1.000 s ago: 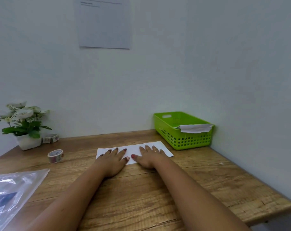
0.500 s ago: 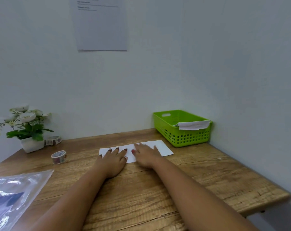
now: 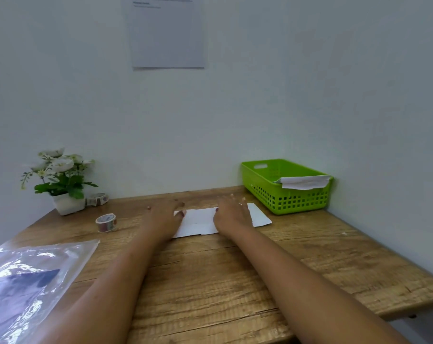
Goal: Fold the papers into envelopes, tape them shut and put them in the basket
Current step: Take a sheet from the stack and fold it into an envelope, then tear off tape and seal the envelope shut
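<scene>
A folded white paper [image 3: 200, 223] lies flat on the wooden table [image 3: 235, 274], in the middle near the back. My left hand [image 3: 164, 214] presses flat on its left end, fingers straight. My right hand [image 3: 231, 214] lies flat on its right half, fingers spread. A green plastic basket [image 3: 294, 199] stands at the back right against the wall; a folded white envelope [image 3: 303, 182] hangs over its front rim. A patterned tape roll [image 3: 106, 222] stands left of the paper.
A white pot of flowers [image 3: 61, 182] sits at the back left with a second tape roll [image 3: 97, 199] beside it. A clear plastic bag [image 3: 27, 281] covers the near left corner. Walls close off the back and right. A sheet [image 3: 167, 33] hangs on the wall.
Both hands have slid apart along the paper, the left towards its left end and the right towards its right. The camera has tilted slightly.
</scene>
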Motion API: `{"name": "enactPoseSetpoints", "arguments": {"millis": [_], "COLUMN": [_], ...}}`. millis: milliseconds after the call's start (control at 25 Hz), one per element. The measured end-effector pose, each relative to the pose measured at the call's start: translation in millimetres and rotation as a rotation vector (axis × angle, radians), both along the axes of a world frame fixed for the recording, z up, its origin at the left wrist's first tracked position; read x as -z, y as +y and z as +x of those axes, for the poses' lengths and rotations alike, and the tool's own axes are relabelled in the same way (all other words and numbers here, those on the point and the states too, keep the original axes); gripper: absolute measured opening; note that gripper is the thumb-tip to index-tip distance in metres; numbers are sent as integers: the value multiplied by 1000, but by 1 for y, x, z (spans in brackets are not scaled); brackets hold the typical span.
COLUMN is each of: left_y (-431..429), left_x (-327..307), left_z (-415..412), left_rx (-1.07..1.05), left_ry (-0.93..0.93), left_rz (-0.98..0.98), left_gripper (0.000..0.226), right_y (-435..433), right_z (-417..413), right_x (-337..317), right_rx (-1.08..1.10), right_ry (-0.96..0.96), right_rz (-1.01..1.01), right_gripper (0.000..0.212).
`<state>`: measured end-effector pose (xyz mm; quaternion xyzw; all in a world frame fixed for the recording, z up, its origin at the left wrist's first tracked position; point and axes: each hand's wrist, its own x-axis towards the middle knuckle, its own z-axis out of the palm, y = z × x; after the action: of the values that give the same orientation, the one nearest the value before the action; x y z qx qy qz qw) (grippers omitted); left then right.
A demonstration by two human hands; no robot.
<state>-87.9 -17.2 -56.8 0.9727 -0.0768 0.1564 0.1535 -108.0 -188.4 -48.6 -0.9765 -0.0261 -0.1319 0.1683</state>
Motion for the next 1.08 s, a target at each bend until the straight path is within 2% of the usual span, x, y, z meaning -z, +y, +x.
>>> {"name": "enactPoseSetpoints", "arguments": {"millis": [120,200,320,480,600,680,800,960,1080], "left_y": [39,60,85,116,122,120,114,87,57], "left_x": [-12,-14,-10,-7,-11,-11,-9,-13,-20], "left_z": [3,-1,3,8,9,10,14,16,11], "left_rx": [-279,-474,-606,-496,-465,-467,-415,-199,-35], "left_ry": [-225,-204,-70,27,73,65,59,9,-45], "left_rz": [17,63,-52,-285,-340,-368,-439,-482,-577], "left_gripper": [36,37,35,25,21,14,18,19,18], "right_y": [38,63,99,151,174,179,170,130,80], "right_z": [-1,0,8,24,38,44,50,62,69], "right_x": [-6,-12,-18,-16,-9,-5,-4,-12,-17], "right_rx": [-145,-205,-241,-303,-343,-364,-366,-332,-342], "right_ry": [4,-19,54,189,285,303,299,231,208], "right_rz": [66,180,303,259,201,193,207,350,533], "right_gripper": [42,42,39,38,45,43,38,34,29]}}
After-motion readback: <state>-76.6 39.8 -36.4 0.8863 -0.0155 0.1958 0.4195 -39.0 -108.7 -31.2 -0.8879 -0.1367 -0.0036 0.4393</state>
